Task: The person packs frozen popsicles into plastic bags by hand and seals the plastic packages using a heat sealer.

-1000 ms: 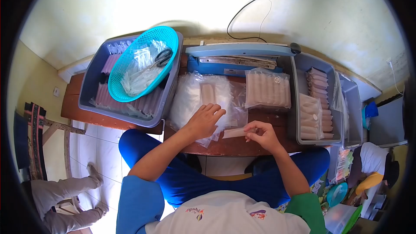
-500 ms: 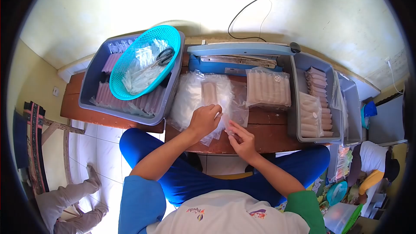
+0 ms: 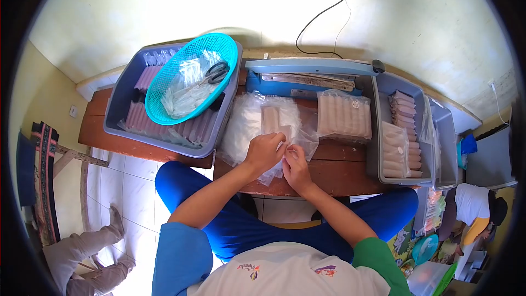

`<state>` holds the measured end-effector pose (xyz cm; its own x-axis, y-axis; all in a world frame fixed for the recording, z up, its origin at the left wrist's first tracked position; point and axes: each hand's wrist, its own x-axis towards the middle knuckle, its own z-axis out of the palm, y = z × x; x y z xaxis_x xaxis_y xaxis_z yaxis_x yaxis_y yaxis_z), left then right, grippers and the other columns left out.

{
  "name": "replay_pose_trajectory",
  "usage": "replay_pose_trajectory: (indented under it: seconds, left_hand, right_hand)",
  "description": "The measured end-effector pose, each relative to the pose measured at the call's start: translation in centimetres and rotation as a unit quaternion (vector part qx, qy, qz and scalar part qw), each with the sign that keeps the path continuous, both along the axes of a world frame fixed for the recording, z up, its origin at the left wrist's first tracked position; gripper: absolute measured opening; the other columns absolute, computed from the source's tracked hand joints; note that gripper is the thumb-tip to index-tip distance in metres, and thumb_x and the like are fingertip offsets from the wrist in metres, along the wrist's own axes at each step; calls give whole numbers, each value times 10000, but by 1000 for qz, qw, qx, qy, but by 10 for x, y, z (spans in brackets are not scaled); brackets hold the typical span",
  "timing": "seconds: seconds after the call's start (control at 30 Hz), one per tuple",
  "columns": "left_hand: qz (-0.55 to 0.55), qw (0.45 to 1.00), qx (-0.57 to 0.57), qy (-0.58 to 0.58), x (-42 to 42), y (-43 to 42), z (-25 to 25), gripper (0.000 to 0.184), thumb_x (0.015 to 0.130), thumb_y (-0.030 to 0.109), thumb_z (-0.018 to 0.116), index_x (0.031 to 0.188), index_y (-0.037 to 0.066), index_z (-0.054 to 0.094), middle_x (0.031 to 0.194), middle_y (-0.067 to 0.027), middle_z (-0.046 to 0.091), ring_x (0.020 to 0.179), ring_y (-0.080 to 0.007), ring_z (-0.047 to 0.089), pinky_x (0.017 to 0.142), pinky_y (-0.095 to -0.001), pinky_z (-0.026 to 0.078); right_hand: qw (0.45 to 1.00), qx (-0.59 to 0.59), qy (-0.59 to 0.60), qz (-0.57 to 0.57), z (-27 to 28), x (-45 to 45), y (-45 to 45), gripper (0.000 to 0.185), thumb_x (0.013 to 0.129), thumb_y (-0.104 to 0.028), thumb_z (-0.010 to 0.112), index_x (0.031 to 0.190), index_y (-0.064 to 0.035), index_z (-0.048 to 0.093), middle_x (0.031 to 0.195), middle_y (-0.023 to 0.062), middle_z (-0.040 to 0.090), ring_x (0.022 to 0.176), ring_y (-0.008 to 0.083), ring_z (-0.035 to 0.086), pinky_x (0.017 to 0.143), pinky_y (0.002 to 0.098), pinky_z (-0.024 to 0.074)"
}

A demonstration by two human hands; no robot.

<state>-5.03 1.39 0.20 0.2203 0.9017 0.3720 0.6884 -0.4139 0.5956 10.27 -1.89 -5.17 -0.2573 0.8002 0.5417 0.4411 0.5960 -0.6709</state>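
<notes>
My left hand (image 3: 266, 152) is closed with its fingertips pinching at the open end of a clear plastic bag (image 3: 298, 126). Close against it, my right hand (image 3: 296, 168) is closed too; its fingers hide most of what they grip. Inside the plastic just beyond my hands lie a few pale brown filled tubes (image 3: 270, 118). Beneath is a spread stack of clear plastic bags (image 3: 241, 126) on the brown table (image 3: 337, 171). To the right sits a filled pack of pale brown tubes (image 3: 344, 116).
A blue sealer with a long arm (image 3: 312, 67) stands at the back. On the left, a turquoise basket (image 3: 156, 107) with plastic scraps and scissors (image 3: 217, 72) rests on a grey tub (image 3: 112, 118) of tubes. Another grey tub (image 3: 375, 156) holds packs at right. Other people (image 3: 472, 208) are nearby.
My right hand has moved up and left to meet my left hand at the bag. The pale pinkish tube visible in its fingers before is now mostly hidden.
</notes>
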Motion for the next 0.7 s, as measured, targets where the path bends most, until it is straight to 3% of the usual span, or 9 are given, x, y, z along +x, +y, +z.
replay_pose_trajectory:
  seconds: [0.37,0.47,0.53,0.57,0.63,0.67,0.7]
  left_hand:
    - [-1,1000,-12,9,-1,2,-4,89,838,159,666,888,89,646,771,-104,671,681,-321,658,631,-422,515]
    - [-12,1000,-10,1,-2,1,-3,92,837,155,666,900,90,646,783,-105,674,684,-318,659,636,-420,516]
    - [-12,1000,-15,-2,-2,1,-4,94,837,154,666,901,90,645,786,-106,675,689,-319,659,638,-421,516]
    - [-12,1000,-19,-4,-1,1,-5,95,836,154,665,903,89,644,789,-108,676,693,-319,660,639,-422,516]
    - [-14,1000,-25,-2,-1,1,-4,97,834,151,663,905,88,642,791,-109,678,701,-320,662,642,-422,517]
    - [-15,999,-29,1,0,1,-4,98,833,148,661,907,87,641,793,-111,681,709,-321,664,645,-423,517]
    - [-15,999,-28,1,0,1,-3,98,833,148,661,907,87,641,793,-111,681,709,-321,664,645,-423,517]
  right_hand:
    - [995,13,-89,-51,0,7,23,219,824,-18,668,1039,-14,627,1053,144,621,872,362,657,739,416,550]
    - [995,-1,-89,-42,21,13,14,214,818,-43,680,1026,-32,632,1024,128,629,814,355,663,706,413,551]
    - [983,-114,-144,-28,38,21,5,248,794,-55,700,1028,-34,624,1076,154,610,929,371,642,774,424,536]
    - [982,-116,-145,-29,41,25,7,248,794,-55,700,1028,-34,624,1076,154,610,929,371,642,774,424,536]
    - [988,37,-152,-15,48,28,22,478,758,-80,733,1201,-30,560,1239,209,544,1177,415,532,969,449,465]
    - [988,37,-152,-16,53,29,30,478,758,-80,733,1201,-30,560,1239,209,544,1177,415,532,969,449,465]
    - [984,23,-178,17,60,29,39,623,743,-102,750,1299,-21,478,1320,234,482,1267,434,436,1052,467,381]
